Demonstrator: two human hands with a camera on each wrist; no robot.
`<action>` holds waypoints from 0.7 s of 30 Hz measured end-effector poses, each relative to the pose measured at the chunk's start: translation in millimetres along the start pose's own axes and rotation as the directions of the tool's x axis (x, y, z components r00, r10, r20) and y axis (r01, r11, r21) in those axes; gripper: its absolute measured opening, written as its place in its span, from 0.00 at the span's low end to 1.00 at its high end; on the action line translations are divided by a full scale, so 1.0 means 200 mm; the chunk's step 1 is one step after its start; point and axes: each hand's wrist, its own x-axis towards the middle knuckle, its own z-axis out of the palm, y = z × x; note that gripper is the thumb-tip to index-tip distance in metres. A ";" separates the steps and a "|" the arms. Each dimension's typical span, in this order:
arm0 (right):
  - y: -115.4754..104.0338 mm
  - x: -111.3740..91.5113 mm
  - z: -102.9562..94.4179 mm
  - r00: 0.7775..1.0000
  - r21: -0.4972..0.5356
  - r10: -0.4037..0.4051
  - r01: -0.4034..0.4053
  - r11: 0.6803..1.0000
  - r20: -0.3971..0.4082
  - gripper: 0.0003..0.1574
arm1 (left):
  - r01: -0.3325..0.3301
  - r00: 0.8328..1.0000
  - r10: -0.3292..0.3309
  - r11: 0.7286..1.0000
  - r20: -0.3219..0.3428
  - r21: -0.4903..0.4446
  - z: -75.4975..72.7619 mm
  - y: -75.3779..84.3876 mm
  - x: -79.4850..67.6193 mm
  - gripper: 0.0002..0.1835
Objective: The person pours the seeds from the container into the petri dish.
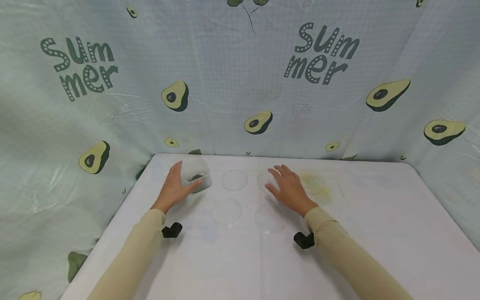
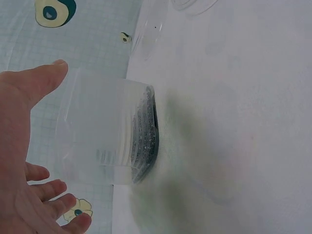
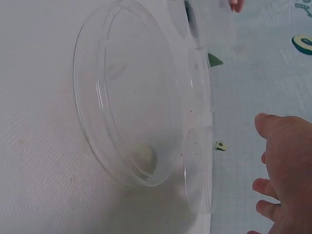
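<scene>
A clear plastic tub (image 1: pixel 204 166) with dark, grainy contents at its bottom (image 2: pixel 145 136) stands at the table's back left. My left hand (image 1: pixel 174 188) is beside it, thumb and fingers spread around its near side; the left wrist view shows no clear grip. Over the back-middle dishes hovers my right hand (image 1: pixel 290 189), its fingers loosely spread and holding nothing. Partly beneath it lies a clear round dish (image 1: pixel 262 183). Another clear dish (image 1: pixel 234 181) sits between the hands. Two larger clear dishes, one at left (image 1: pixel 227 212) and one at right (image 1: pixel 271 219), lie nearer me.
A further clear dish (image 1: pixel 312 182) lies right of my right hand, by a yellowish stain. The white table (image 1: pixel 375 233) meets a hanging cloth (image 1: pixel 217 83) printed with avocados at its back edge. Black wrist mounts (image 1: pixel 172 230) stick out from both sleeves.
</scene>
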 end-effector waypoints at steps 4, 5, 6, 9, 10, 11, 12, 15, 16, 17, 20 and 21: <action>-0.02 0.01 0.01 1.000 0.025 -0.003 0.003 1.000 0.013 0.36 | -0.001 1.000 0.001 1.000 0.007 -0.028 0.00 -0.01 0.01 0.60; -0.02 0.01 0.02 1.000 0.026 -0.005 0.004 1.000 0.018 0.35 | -0.002 1.000 0.003 0.999 0.007 -0.032 0.01 -0.01 0.02 0.60; -0.03 0.02 0.02 1.000 0.028 -0.006 0.005 1.000 0.024 0.36 | -0.004 1.000 0.004 0.999 0.008 -0.038 0.01 -0.01 0.02 0.61; -0.05 0.03 0.03 0.999 0.038 -0.011 0.010 0.999 0.030 0.36 | -0.001 1.000 0.002 0.998 0.014 -0.062 0.02 -0.02 0.03 0.61; -0.06 0.03 0.04 1.000 0.044 -0.012 0.011 0.999 0.029 0.35 | 0.002 1.000 -0.001 0.998 0.016 -0.070 0.02 -0.02 0.03 0.61; -0.07 0.03 0.04 0.999 0.051 -0.014 0.012 0.999 0.029 0.36 | 0.004 1.000 -0.003 0.997 0.018 -0.074 0.02 -0.02 0.03 0.61; -0.07 0.03 0.04 0.999 0.056 -0.014 0.012 0.998 0.029 0.36 | 0.005 1.000 -0.004 0.997 0.019 -0.077 0.03 -0.02 0.03 0.61; -0.08 0.04 0.05 0.999 0.066 -0.021 0.019 0.998 0.028 0.36 | 0.010 1.000 -0.008 0.997 0.017 -0.079 0.03 -0.02 0.04 0.62; -0.09 0.04 0.06 0.999 0.066 -0.024 0.022 0.998 0.027 0.36 | 0.012 1.000 -0.010 0.997 0.015 -0.079 0.03 -0.03 0.04 0.62; -0.09 0.04 0.06 0.999 0.064 -0.026 0.024 0.998 0.028 0.36 | 0.012 1.000 -0.011 0.997 0.015 -0.078 0.03 -0.03 0.04 0.62; -0.10 0.05 0.07 0.999 0.051 -0.031 0.029 0.998 0.031 0.36 | 0.022 1.000 -0.021 0.996 0.016 -0.086 0.03 -0.03 0.04 0.62; -0.10 0.06 0.07 0.999 0.046 -0.031 0.029 0.999 0.032 0.36 | 0.026 1.000 -0.024 0.996 0.018 -0.090 0.03 -0.03 0.04 0.62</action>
